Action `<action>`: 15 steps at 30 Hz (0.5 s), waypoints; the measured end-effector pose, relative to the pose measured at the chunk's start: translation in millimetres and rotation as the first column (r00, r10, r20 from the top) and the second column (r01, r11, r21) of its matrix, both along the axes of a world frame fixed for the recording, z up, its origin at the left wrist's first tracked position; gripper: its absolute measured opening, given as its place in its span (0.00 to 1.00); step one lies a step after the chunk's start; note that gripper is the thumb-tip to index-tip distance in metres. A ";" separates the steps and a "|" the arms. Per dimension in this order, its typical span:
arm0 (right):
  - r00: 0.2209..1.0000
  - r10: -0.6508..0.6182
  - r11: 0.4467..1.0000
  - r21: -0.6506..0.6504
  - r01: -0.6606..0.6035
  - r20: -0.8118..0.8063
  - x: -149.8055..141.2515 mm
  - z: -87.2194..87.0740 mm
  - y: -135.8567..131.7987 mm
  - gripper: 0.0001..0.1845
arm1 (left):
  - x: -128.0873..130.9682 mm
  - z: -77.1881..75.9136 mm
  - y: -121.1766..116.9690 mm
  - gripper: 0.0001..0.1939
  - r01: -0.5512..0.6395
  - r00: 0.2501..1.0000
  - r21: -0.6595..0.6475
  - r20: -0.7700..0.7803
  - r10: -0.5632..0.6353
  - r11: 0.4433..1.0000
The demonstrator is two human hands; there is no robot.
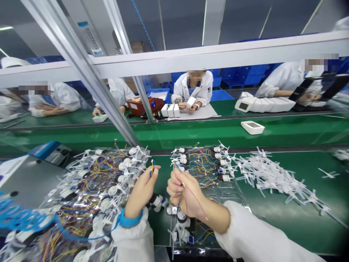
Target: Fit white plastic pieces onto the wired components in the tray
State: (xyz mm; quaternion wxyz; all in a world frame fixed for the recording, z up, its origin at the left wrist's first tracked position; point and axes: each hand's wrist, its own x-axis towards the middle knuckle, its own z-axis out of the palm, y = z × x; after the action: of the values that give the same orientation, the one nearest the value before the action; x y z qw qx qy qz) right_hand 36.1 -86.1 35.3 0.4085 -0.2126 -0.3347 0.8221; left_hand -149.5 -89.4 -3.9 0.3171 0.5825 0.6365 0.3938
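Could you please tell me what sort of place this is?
Probably an electronics assembly line: white-coated workers, white devices with screens, and parts with coloured wires laid out.

Your sleeves [253, 233] look like soft matt cloth, gathered and wrinkled, and your wristband [130, 221] is smooth and matt. The wire [196, 200] you hold looks plastic-coated. Around you, the film [229, 196] is clear, glossy, creased plastic; the strips [272, 176] are translucent plastic, the table [297, 165] smooth with a low sheen, the post [64, 36] satin metal, the cord [23, 218] shiny plastic.
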 end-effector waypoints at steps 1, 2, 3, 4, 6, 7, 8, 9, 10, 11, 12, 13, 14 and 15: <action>1.000 0.002 0.998 -0.055 -0.001 0.023 -14.5 -8.9 7.9 0.34 | -1.0 -4.0 4.6 0.21 -0.025 0.999 0.008 -0.030 0.025 1.000; 0.999 -0.002 0.994 -0.106 0.008 0.054 -27.9 -19.0 16.6 0.33 | -1.6 -8.7 11.1 0.20 -0.050 0.997 0.019 -0.053 0.051 0.999; 0.995 0.000 0.988 -0.152 0.014 0.095 -40.1 -30.0 25.8 0.32 | -2.0 -14.1 19.4 0.19 -0.073 0.995 0.031 -0.063 0.074 0.997; 0.990 0.008 0.981 -0.191 0.020 0.143 -51.1 -41.4 35.3 0.30 | -2.3 -20.4 28.9 0.19 -0.088 0.994 0.036 -0.060 0.090 0.995; 0.968 0.018 0.970 -0.241 0.044 0.250 -68.7 -62.5 53.7 0.26 | -3.1 -34.4 49.6 0.20 -0.107 0.993 0.030 -0.049 0.108 0.994; 0.954 0.022 0.967 -0.247 0.055 0.298 -75.0 -71.0 62.0 0.23 | -3.9 -41.5 59.6 0.20 -0.117 0.992 0.027 -0.045 0.118 0.993; 0.941 0.025 0.968 -0.242 0.061 0.339 -79.4 -77.3 69.6 0.19 | -5.1 -48.2 68.8 0.21 -0.130 0.991 0.026 -0.041 0.131 0.991; 0.927 0.031 0.972 -0.227 0.059 0.373 -81.6 -81.5 76.3 0.17 | -6.6 -54.3 76.7 0.22 -0.144 0.989 0.026 -0.037 0.145 0.989; 0.914 0.038 0.978 -0.205 0.049 0.403 -81.7 -83.5 82.4 0.15 | -8.5 -59.6 83.1 0.23 -0.160 0.986 0.027 -0.034 0.161 0.987; 0.902 0.049 0.983 -0.179 0.032 0.430 -80.0 -83.6 87.9 0.14 | -10.5 -64.0 87.8 0.25 -0.175 0.984 0.032 -0.031 0.176 0.984; 0.887 0.063 0.989 -0.150 0.007 0.457 -76.7 -82.2 92.9 0.13 | -12.5 -67.6 90.8 0.25 -0.184 0.982 0.040 -0.028 0.186 0.982; 0.870 0.081 0.992 -0.121 -0.024 0.487 -72.2 -79.9 97.5 0.12 | -14.2 -70.4 92.4 0.25 -0.189 0.981 0.054 -0.025 0.190 0.981; 0.848 0.100 0.994 -0.093 -0.061 0.521 -67.1 -77.0 102.0 0.12 | -15.5 -72.6 92.6 0.23 -0.186 0.982 0.073 -0.021 0.188 0.980; 0.820 0.122 0.993 -0.067 -0.102 0.559 -61.7 -73.9 106.3 0.12 | -16.3 -74.3 91.8 0.22 -0.176 0.984 0.096 -0.016 0.179 0.980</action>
State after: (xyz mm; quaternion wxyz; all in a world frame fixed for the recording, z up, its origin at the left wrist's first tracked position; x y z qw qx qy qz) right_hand -25.5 20.2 -38.6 0.2392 -0.4319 -0.4381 0.7512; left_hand -165.8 2.4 -78.2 0.2449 0.5425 0.6706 0.4426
